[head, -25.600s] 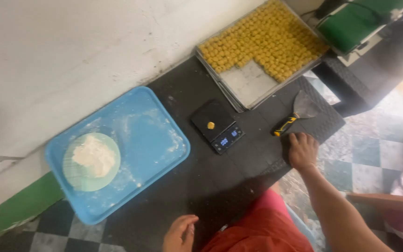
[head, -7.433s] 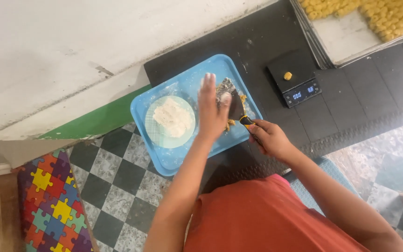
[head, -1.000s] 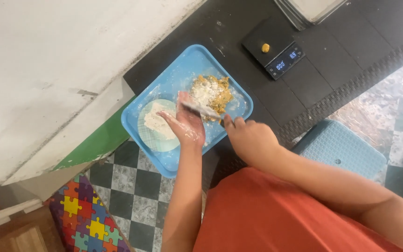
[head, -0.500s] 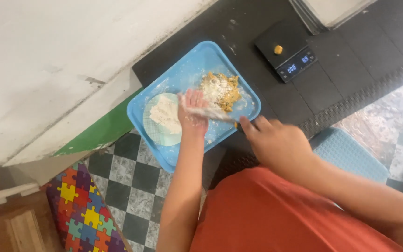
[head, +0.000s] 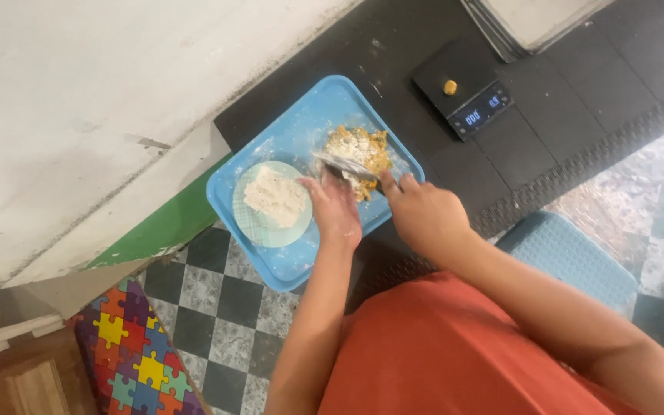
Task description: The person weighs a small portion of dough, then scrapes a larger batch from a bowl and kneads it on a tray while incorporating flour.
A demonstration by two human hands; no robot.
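Observation:
A blue tray (head: 293, 127) lies on a black mat. On it sit a pale round plate (head: 249, 227) with white flour (head: 274, 198) and a heap of yellow floured dough (head: 364, 147). My right hand (head: 424, 217) grips the handle of a metal scraper (head: 345, 164), whose blade rests against the dough heap. My left hand (head: 336, 211) lies on the tray between plate and dough, fingertips touching the blade's near edge.
A black digital scale (head: 463, 86) with a small yellow dough ball (head: 449, 87) stands to the right of the tray. A metal baking tray (head: 532, 19) is at the top edge. A light blue lid (head: 578, 257) lies on the checkered floor (head: 217, 307). A puzzle-pattern mat (head: 132, 353) lies at lower left.
The scraper and both hands have shifted slightly along the dough heap. The left hand has drawn back from the dough toward the plate. The camera view has moved.

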